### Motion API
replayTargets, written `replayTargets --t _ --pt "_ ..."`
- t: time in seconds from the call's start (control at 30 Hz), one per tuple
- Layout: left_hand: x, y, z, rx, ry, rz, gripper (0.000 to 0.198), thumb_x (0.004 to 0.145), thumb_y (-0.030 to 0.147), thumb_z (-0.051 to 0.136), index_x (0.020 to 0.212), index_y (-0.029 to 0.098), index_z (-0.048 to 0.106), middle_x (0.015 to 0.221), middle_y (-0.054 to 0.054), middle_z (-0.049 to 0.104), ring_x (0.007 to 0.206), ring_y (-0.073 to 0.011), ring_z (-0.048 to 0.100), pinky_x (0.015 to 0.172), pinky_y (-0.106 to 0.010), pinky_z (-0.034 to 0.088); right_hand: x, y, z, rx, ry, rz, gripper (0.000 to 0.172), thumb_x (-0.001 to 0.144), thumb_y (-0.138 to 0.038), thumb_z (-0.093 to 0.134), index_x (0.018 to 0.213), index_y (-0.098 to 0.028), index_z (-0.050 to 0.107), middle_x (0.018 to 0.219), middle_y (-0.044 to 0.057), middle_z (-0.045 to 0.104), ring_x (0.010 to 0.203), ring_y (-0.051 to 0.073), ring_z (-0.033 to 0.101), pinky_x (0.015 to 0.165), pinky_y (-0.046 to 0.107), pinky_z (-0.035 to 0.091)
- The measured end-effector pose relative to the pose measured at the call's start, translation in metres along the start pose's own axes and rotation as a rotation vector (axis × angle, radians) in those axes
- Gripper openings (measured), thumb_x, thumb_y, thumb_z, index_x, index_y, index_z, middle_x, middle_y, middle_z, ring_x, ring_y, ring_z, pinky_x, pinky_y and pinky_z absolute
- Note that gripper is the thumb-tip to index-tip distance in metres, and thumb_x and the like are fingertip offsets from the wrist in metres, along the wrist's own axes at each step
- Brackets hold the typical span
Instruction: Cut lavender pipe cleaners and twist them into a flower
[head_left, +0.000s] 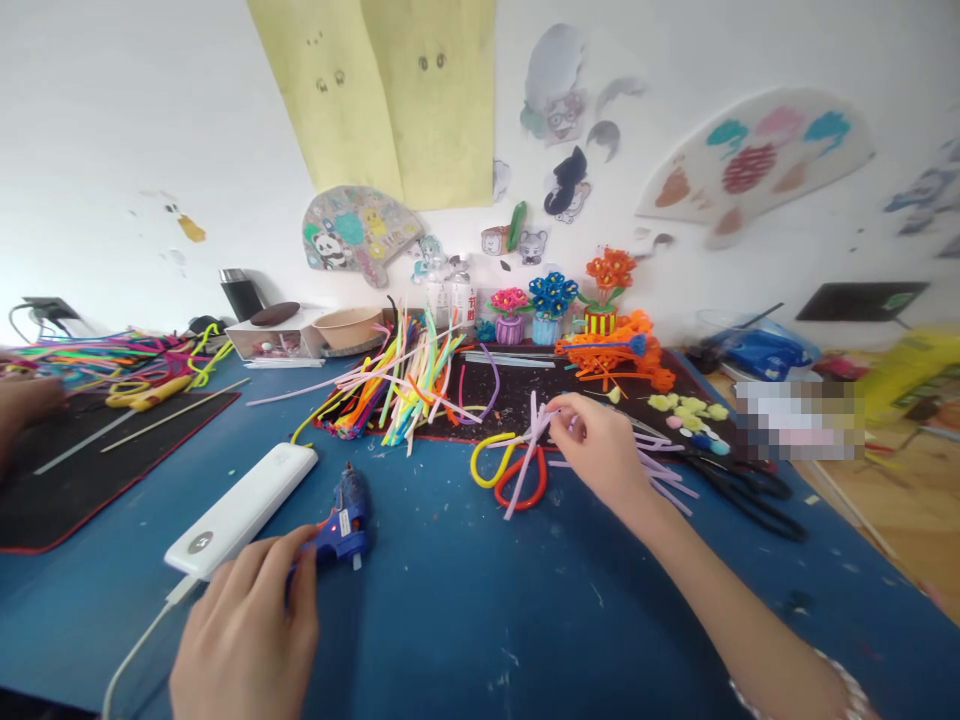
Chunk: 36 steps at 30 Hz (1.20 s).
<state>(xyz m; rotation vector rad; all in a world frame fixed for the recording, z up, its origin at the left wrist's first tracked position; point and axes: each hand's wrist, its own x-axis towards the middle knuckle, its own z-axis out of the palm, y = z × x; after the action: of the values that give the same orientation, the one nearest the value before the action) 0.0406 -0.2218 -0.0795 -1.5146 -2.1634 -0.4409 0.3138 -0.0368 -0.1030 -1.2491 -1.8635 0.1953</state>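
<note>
My left hand (247, 610) is wrapped around the handle of a small blue hot glue gun (346, 535), whose nozzle points away from me over the blue table. A small red light glows on the gun. In my right hand (600, 450), finger and thumb pinch lilac pipe cleaners (525, 470). They lie across scissors (491, 468) with one yellow and one red handle loop. More short lilac pipe cleaners (667, 478) are spread under and beside my right wrist. Black-handled scissors (750, 490) rest to its right.
A white power bank (244, 505) with a cable lies left of the glue gun. Pipe cleaners (420, 380) are heaped behind. Pipe-cleaner flowers in pots (555, 325) stand by the wall. Pompoms (690, 415) sit at right. Another person's hand (30, 400) is at the left edge.
</note>
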Motion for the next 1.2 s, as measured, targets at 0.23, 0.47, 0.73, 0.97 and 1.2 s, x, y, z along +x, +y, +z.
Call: replayTargets --t 0.23,0.47,0.73,0.97,1.2 --pt "0.013 0.067 0.002 0.058 -0.414 0.06 0.03 0.093 0.034 0.041 0.113 0.029 0.063 0.073 -0.003 0.073 0.061 -0.0221 0.067 0.045 -0.025 0.027 -0.016 -0.068 0.036 -0.004 -0.332 -0.358 0.026 0.088 -0.017 0.044 0.102 -0.021 0.065 0.091 0.003 0.07 0.083 0.017 0.063 0.072 0.026 0.042" --pt "-0.002 0.105 0.026 -0.131 -0.525 0.231 0.025 0.093 0.019 0.04 0.086 0.022 0.063 0.071 -0.001 0.069 0.062 -0.018 0.067 0.045 -0.024 0.026 0.009 -0.093 0.089 -0.165 -0.568 -0.38 0.033 0.092 -0.02 0.039 0.116 -0.023 0.061 0.095 0.006 0.065 0.091 0.02 0.061 0.074 0.029 0.043" --pt "-0.015 0.1 0.049 -0.263 -0.358 0.233 0.019 0.092 0.018 0.043 0.093 0.022 0.061 0.07 0.001 0.068 0.057 -0.015 0.064 0.045 -0.024 0.029 0.007 -0.09 0.097 -0.255 -0.614 -0.462 0.038 0.093 -0.02 0.036 0.127 -0.024 0.053 0.1 0.008 0.061 0.09 0.021 0.059 0.071 0.031 0.045" --pt "-0.015 0.101 0.048 -0.269 -0.32 0.241 0.019 0.092 0.018 0.043 0.091 0.023 0.062 0.067 0.002 0.067 0.057 -0.015 0.064 0.045 -0.025 0.029 0.006 -0.09 0.099 -0.242 -0.575 -0.451 0.043 0.093 -0.02 0.034 0.134 -0.021 0.045 0.101 0.007 0.061 0.091 0.022 0.059 0.068 0.031 0.046" --pt "-0.016 0.101 0.049 -0.218 -0.329 0.242 0.021 0.092 0.021 0.043 0.099 0.023 0.063 0.068 0.002 0.068 0.054 -0.0149 0.064 0.044 -0.025 0.03 0.007 -0.09 0.097 -0.257 -0.621 -0.451 0.042 0.091 -0.02 0.037 0.131 -0.024 0.05 0.105 0.008 0.059 0.092 0.022 0.058 0.07 0.031 0.048"
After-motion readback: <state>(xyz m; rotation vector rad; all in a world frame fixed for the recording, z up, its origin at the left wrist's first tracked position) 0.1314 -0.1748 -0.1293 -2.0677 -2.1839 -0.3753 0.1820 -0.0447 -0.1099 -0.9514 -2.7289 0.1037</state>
